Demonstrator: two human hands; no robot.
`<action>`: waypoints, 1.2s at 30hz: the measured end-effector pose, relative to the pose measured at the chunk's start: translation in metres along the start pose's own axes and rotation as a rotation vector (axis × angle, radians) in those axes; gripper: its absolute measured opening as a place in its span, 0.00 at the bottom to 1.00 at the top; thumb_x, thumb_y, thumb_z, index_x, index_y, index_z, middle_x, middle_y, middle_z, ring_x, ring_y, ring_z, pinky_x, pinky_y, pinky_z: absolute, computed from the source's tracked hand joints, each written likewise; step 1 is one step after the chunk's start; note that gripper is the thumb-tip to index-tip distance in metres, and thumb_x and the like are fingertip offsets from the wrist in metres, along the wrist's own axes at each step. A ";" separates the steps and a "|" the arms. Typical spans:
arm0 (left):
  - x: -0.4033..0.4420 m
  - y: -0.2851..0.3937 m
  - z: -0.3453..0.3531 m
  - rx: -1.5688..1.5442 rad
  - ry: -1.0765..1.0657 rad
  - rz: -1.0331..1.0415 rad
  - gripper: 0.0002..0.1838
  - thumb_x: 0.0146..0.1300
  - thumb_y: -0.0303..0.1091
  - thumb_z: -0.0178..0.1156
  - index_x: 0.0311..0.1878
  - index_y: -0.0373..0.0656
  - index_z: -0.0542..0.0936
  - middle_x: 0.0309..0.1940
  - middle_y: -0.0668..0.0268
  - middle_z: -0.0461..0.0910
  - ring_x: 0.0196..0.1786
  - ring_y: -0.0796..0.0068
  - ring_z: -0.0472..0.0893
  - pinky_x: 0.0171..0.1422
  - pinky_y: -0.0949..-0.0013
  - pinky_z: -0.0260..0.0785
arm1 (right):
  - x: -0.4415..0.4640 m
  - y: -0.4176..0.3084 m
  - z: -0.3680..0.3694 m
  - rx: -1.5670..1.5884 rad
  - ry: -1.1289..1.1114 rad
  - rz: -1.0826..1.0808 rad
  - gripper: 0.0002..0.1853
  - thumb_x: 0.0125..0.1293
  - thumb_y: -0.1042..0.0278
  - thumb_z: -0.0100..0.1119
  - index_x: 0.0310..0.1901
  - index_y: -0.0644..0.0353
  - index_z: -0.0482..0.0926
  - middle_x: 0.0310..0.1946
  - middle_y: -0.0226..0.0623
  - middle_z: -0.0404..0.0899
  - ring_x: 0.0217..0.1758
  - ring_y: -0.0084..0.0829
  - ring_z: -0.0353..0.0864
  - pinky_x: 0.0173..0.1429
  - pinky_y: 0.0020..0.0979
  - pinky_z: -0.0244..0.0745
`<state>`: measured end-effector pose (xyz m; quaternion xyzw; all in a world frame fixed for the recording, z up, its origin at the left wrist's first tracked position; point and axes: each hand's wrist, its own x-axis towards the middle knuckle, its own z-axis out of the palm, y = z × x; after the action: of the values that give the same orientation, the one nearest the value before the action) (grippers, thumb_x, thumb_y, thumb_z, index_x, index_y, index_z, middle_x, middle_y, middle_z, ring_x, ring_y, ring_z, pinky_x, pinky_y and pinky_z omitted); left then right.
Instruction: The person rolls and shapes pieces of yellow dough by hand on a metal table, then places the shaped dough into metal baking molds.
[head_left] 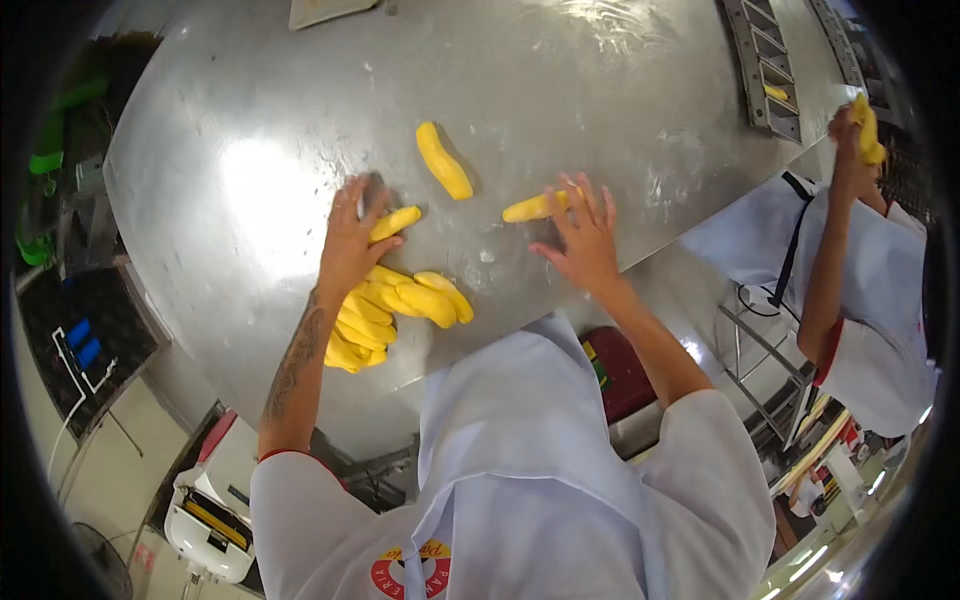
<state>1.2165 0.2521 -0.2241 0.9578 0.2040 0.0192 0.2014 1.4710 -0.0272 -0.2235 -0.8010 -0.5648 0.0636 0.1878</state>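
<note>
My left hand (355, 225) rests with spread fingers over a short yellow dough piece (396, 223) on the metal table. Under my right hand (583, 230), fingers apart, lies another yellow dough piece (530, 208), its right end covered by the fingers. A longer, slightly bent dough piece (443, 160) lies alone between and beyond the hands. Close to my left forearm is a pile of several yellow dough pieces (375, 312), near the table's front edge.
The metal table (480, 90) carries a metal divided frame (765, 65) at the back right and a pale tray (325, 8) at the far edge. At right a co-worker (850, 220) holds yellow dough (866, 130). A dark red container (618, 372) is below the table edge.
</note>
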 end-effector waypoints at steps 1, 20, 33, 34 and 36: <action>-0.002 -0.003 0.009 0.005 0.011 -0.017 0.31 0.58 0.43 0.72 0.64 0.42 0.76 0.67 0.51 0.71 0.72 0.49 0.67 0.78 0.47 0.57 | 0.014 0.009 0.010 -0.022 -0.047 -0.065 0.35 0.59 0.50 0.70 0.65 0.56 0.71 0.70 0.39 0.68 0.76 0.41 0.62 0.77 0.57 0.50; 0.261 0.247 0.040 -0.638 0.352 -0.326 0.29 0.74 0.49 0.50 0.66 0.35 0.73 0.70 0.35 0.62 0.68 0.37 0.68 0.72 0.45 0.61 | 0.098 0.218 -0.100 -0.328 0.613 0.490 0.38 0.74 0.43 0.54 0.69 0.74 0.65 0.63 0.58 0.72 0.65 0.51 0.72 0.73 0.47 0.61; -0.093 0.064 -0.002 0.030 -0.261 0.329 0.27 0.61 0.32 0.60 0.66 0.49 0.74 0.69 0.59 0.70 0.70 0.57 0.70 0.74 0.54 0.63 | 0.121 -0.095 0.094 0.713 -0.004 0.112 0.26 0.71 0.59 0.62 0.66 0.58 0.68 0.45 0.42 0.80 0.47 0.36 0.80 0.53 0.46 0.74; -0.086 0.063 -0.009 -0.123 -0.225 0.290 0.25 0.61 0.32 0.62 0.63 0.47 0.75 0.67 0.61 0.72 0.68 0.56 0.72 0.72 0.53 0.65 | 0.115 -0.092 0.060 0.993 -0.074 0.280 0.24 0.73 0.58 0.60 0.65 0.58 0.68 0.42 0.39 0.80 0.39 0.33 0.80 0.45 0.42 0.77; -0.084 0.059 0.006 -0.388 -0.056 0.124 0.20 0.66 0.32 0.63 0.61 0.45 0.76 0.64 0.61 0.75 0.63 0.61 0.77 0.66 0.57 0.71 | 0.101 -0.072 -0.011 1.420 0.052 0.604 0.22 0.77 0.56 0.55 0.65 0.57 0.68 0.39 0.36 0.80 0.27 0.26 0.78 0.29 0.31 0.76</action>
<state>1.1630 0.1664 -0.2029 0.9120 0.1314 0.0438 0.3860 1.4470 0.0854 -0.1756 -0.6093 -0.1409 0.4403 0.6443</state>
